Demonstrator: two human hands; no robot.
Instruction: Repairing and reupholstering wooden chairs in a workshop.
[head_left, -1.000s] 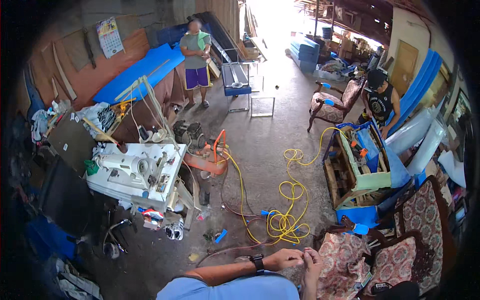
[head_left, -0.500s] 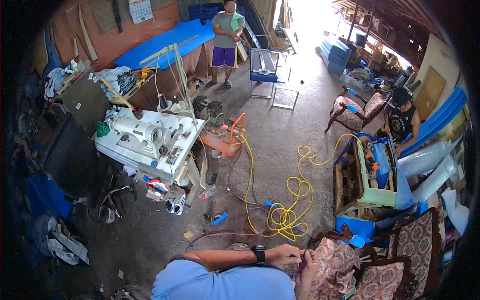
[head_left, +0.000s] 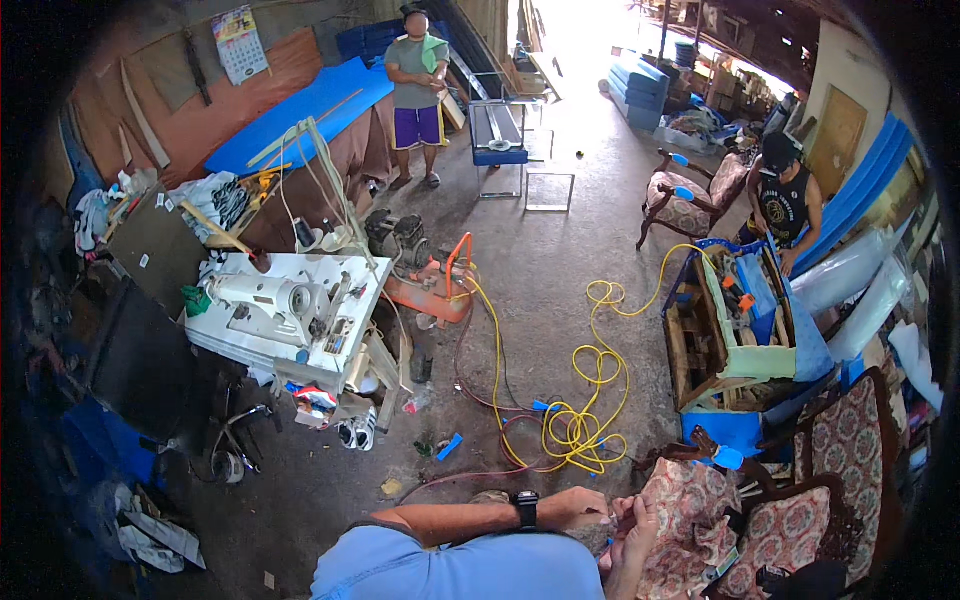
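My left hand (head_left: 577, 508), with a black watch (head_left: 526, 510) on its wrist, is closed close in front of me. Right beside it is my right hand (head_left: 636, 530), its fingers pinched together. Whatever sits between the two sets of fingertips is too small to make out. A piece of red-and-cream floral fabric (head_left: 680, 500) lies against my right hand and spreads off to the right. Beyond it stand wooden-framed chairs with matching floral upholstery (head_left: 845, 455).
Coiled yellow hose (head_left: 585, 430) lies on the floor ahead, leading to an orange air compressor (head_left: 430, 290). A sewing machine (head_left: 265, 300) stands on a white table at left. One person (head_left: 790, 205) works at a stripped chair frame (head_left: 735, 330); another (head_left: 418, 95) stands at the back.
The view has shifted slightly, so the room sits a little differently in it. My hands stay together with fingers pinched; the person at the back has a more upright head.
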